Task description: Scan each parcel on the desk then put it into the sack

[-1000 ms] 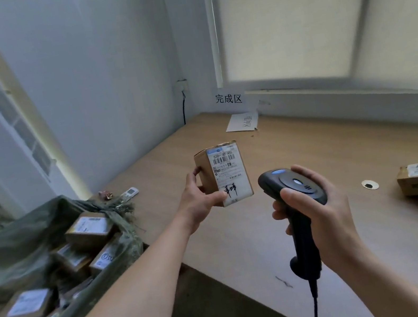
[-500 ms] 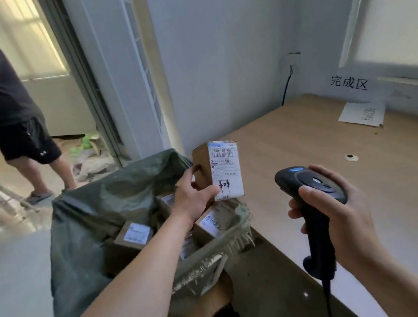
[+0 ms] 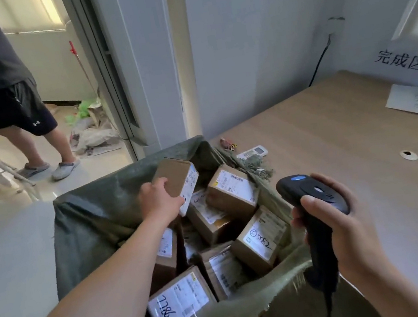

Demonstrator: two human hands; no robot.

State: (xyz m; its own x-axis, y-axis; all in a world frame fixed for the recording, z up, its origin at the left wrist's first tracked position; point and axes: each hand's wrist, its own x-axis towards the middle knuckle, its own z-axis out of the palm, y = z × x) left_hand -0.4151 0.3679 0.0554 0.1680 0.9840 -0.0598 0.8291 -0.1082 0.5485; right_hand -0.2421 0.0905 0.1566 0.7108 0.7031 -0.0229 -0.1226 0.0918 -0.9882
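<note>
We gripped the parcel [image 3: 178, 179] in our left hand [image 3: 158, 199], fingers curled over its near edge. It was a small brown cardboard box, tilted, with a white shipping label on its right-hand face. It hung inside the open mouth of the sack [image 3: 87, 221], at the far side; we could not tell whether it touched the boxes [image 3: 231, 190] below. The sack was olive-green woven cloth with a frayed rim, standing against the worktop [image 3: 340, 151] edge. In it lay a heap of similar brown labelled boxes, several askew, two with handwriting on their labels. Our right hand [image 3: 349, 231] clasped the black scanner [image 3: 310, 193] by its handle beside the sack's right rim.
</note>
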